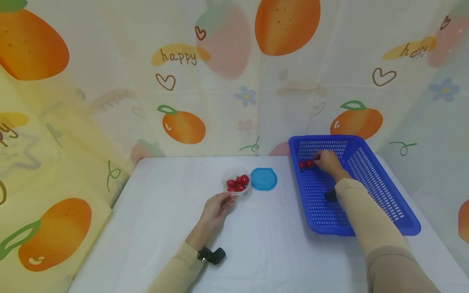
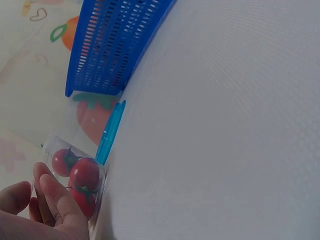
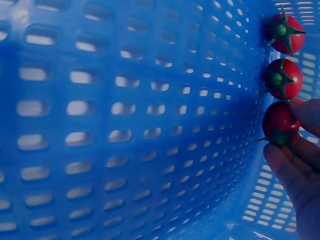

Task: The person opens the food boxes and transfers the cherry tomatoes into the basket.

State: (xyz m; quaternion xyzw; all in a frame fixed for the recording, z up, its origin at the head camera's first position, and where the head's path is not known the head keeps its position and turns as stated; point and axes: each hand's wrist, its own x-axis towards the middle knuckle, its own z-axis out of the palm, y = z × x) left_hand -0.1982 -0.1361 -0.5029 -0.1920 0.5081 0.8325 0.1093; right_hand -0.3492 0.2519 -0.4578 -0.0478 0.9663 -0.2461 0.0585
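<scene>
In the right wrist view, my right hand [image 3: 302, 150] pinches a cherry tomato [image 3: 280, 121] between thumb and fingers. Two more cherry tomatoes, the nearer one [image 3: 284, 79] and the farther one [image 3: 286, 33], lie in a row beside it in the blue basket [image 1: 304, 199]. The head view has my right hand [image 1: 328, 163] down inside that basket near its far left corner. My left hand [image 1: 216, 209] touches the near side of a small clear container [image 1: 236, 193], fingers fairly straight. Several red cherry tomatoes [image 2: 84, 175] with green stems sit in the container.
A round blue lid [image 1: 264, 179] lies flat on the white table [image 1: 256, 244], between the clear container and the basket. Behind the table hangs a curtain [image 1: 220, 101] printed with fruit. The basket's perforated walls stand up around my right hand.
</scene>
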